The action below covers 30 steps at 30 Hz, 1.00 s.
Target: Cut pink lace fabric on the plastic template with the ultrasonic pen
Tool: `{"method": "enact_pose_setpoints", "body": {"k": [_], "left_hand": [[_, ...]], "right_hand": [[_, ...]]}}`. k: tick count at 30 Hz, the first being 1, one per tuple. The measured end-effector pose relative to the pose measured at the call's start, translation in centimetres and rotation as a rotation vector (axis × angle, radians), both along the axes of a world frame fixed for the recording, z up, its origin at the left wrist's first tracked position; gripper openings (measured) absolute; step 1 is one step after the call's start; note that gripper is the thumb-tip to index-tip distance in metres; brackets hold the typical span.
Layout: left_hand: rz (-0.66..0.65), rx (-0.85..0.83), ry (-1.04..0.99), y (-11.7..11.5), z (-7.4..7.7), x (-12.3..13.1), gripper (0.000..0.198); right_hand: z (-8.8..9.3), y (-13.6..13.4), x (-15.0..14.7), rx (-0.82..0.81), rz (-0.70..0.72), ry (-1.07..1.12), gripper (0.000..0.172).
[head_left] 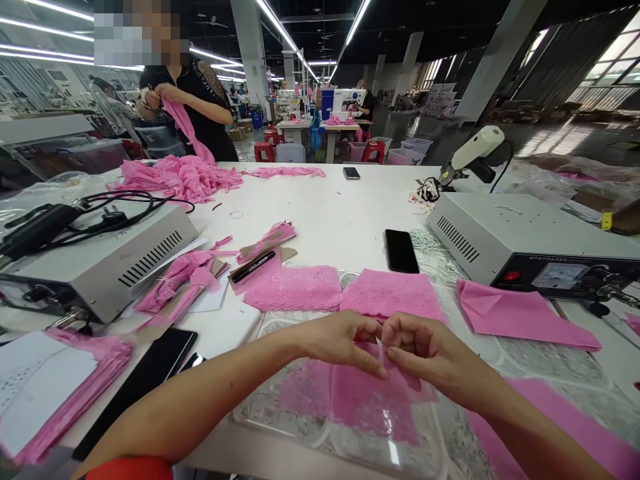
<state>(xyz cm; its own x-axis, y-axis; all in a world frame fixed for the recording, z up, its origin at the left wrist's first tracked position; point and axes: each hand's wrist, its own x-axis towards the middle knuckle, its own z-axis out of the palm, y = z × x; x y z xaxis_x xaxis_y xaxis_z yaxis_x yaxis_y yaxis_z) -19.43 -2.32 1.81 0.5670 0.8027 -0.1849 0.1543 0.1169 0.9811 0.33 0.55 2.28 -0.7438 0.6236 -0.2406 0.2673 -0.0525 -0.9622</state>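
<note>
Left hand [345, 337] and right hand [425, 353] sit close together, fingers curled narrow, holding a thin pink cloth [367, 397] over a clear plastic tray [425, 459]. Two pink lace pieces [295, 288] lie just beyond, near a black phone [401, 251].

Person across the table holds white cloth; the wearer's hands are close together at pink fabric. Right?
No: the head view shows the person across the table holds pink cloth, not white. Left hand and right hand are close together at pink fabric.

sheer cloth [353, 395]; glossy plastic tray [260, 401]
</note>
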Motion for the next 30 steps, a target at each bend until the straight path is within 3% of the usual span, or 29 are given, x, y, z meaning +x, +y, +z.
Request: {"method": "enact_pose_setpoints", "body": {"k": [3,8,12,15,20,24,28,30], "left_hand": [[-0.029,-0.089,-0.019,0.3,0.3,-0.1,0.022],[0.019,-0.155,-0.074,0.5,0.8,0.8,0.028],[0.277,-0.165,-0.175,0.4,1.1,2.7,0.034],[0.496,-0.160,-0.279,0.3,1.4,3.8,0.044],[0.705,-0.170,-0.372,-1.3,1.5,3.4,0.048],[0.870,-0.268,-0.306,-4.4,-0.5,1.5,0.046],[0.971,-0.354,-0.215,-7.2,-3.4,-0.3,0.050],[0.982,-0.373,-0.189,-8.2,-4.2,-0.9,0.053]], "right_hand": [[0.1,-0.2,0.5,-0.018,-0.054,0.103,0.025],[0.1,0.4,1.0,-0.028,-0.133,0.141,0.029],[-1.3,0.5,1.5,-0.170,-0.358,0.318,0.045],[-3.2,-0.8,1.8,-0.315,-0.292,0.368,0.064],[-4.7,-3.0,2.6,-0.406,-0.175,0.207,0.038],[-4.7,-2.5,4.0,-0.404,-0.197,0.140,0.040],[-6.0,-1.8,4.4,-0.253,-0.184,-0.004,0.043],[-6.7,-1.7,4.0,-0.183,-0.184,-0.065,0.041]]}}
